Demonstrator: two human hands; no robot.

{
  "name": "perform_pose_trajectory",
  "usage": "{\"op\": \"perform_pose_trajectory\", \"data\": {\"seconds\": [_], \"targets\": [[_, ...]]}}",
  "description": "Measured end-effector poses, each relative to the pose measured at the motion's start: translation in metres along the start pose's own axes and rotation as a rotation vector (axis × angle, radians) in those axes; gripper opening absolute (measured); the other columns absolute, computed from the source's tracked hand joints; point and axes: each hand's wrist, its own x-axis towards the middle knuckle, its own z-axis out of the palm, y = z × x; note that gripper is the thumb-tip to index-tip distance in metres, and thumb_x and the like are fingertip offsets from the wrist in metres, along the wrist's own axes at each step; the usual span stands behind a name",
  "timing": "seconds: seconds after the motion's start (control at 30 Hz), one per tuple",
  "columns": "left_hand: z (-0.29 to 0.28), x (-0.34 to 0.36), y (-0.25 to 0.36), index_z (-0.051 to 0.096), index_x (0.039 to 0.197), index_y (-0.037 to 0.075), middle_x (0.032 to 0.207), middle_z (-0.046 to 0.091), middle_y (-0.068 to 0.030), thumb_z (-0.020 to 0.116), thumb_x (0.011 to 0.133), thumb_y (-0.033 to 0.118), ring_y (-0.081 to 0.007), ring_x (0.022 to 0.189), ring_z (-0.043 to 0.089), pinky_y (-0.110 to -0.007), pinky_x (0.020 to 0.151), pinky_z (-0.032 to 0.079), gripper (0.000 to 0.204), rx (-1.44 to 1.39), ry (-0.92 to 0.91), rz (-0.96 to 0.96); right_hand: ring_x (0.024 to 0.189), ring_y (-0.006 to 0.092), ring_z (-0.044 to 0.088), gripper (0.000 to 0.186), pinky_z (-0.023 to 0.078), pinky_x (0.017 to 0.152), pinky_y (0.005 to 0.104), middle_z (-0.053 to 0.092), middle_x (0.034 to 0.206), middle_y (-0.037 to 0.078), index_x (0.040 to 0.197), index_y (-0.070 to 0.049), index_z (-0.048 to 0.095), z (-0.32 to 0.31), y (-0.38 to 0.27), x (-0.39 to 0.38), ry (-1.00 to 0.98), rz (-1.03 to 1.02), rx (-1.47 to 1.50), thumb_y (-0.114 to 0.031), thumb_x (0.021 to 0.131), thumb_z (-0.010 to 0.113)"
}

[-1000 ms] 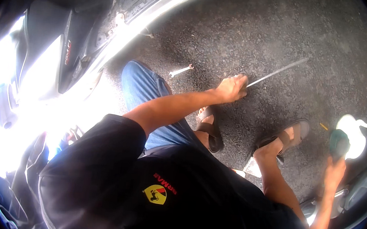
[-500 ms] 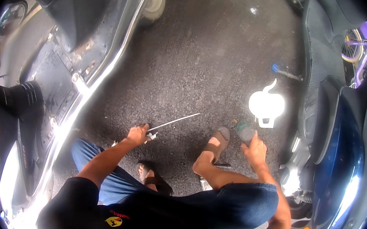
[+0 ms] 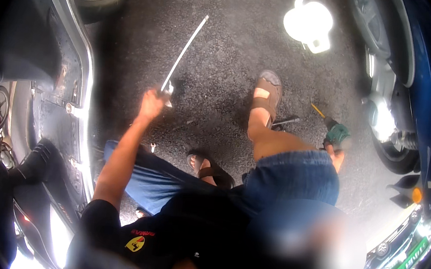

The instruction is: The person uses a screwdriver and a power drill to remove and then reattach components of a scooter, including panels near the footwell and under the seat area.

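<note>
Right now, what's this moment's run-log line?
left hand: holds long thin silvery rod | right hand: holds green tool with thin yellow shaft

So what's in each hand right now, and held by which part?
Left hand: a thin silver rod, by its near end. Right hand: a green drill, apparently by its handle, mostly hidden.
</note>
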Motion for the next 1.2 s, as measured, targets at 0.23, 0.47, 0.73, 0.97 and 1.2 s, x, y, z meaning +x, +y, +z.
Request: {"op": "perform_pose_trajectory", "data": {"seconds": [0.23, 0.47, 0.73, 0.97, 1.2], "targets": [[-0.091, 0.09, 0.024, 0.06, 0.113, 0.005, 0.103, 0.066, -0.0203, 0.061, 0.076, 0.027, -0.0358, 0.099, 0.062, -0.041, 0.087, 0.048, 0.043, 0.29, 0.053, 0.3, 0.076, 0.0171, 0.064, 0.041, 0.05, 0.07, 0.0297, 0.066, 0.093, 0.014, 0.102, 0.004, 0.06, 0.019, -0.001, -0.019, -0.039, -0.256, -0.487, -0.021, 0.073, 0.071], [-0.078, 0.11, -0.041, 0.059, 0.109, 0.006, 0.075, 0.065, -0.0116, 0.061, 0.078, 0.017, -0.0212, 0.067, 0.063, -0.035, 0.063, 0.049, 0.033, -0.079, -0.171, -0.013, 0.078, 0.0176, 0.064, 0.045, 0.05, 0.071, 0.0294, 0.066, 0.093, 0.014, 0.103, 0.004, 0.061, 0.11, -0.045, -0.004, -0.171, -0.31, -0.583, -0.026, 0.07, 0.073], [-0.024, 0.108, -0.128, 0.059, 0.105, 0.006, 0.084, 0.066, -0.0156, 0.063, 0.085, 0.025, -0.0282, 0.075, 0.065, -0.041, 0.07, 0.049, 0.028, 0.244, -0.013, 0.159, 0.081, 0.0182, 0.064, 0.051, 0.05, 0.073, 0.029, 0.067, 0.094, 0.013, 0.103, 0.003, 0.062, 0.15, -0.044, 0.012, -0.242, -0.285, -0.625, -0.031, 0.067, 0.074], [-0.036, 0.086, -0.113, 0.058, 0.105, 0.004, 0.101, 0.064, -0.021, 0.063, 0.085, 0.03, -0.04, 0.098, 0.06, -0.048, 0.082, 0.046, 0.032, 0.302, 0.096, 0.181, 0.083, 0.0187, 0.064, 0.056, 0.05, 0.075, 0.0287, 0.067, 0.094, 0.012, 0.103, 0.002, 0.063, 0.187, -0.04, 0.001, -0.323, -0.268, -0.629, -0.036, 0.064, 0.076], [-0.026, 0.085, -0.071, 0.061, 0.11, 0.003, 0.109, 0.062, -0.0222, 0.06, 0.086, 0.039, -0.035, 0.102, 0.06, -0.043, 0.088, 0.046, 0.044, 0.278, 0.056, -0.07, 0.085, 0.0192, 0.064, 0.061, 0.05, 0.076, 0.0283, 0.068, 0.095, 0.012, 0.104, 0.002, 0.064, 0.25, 0.001, -0.01, -0.463, -0.155, -0.498, -0.04, 0.062, 0.078]]}}
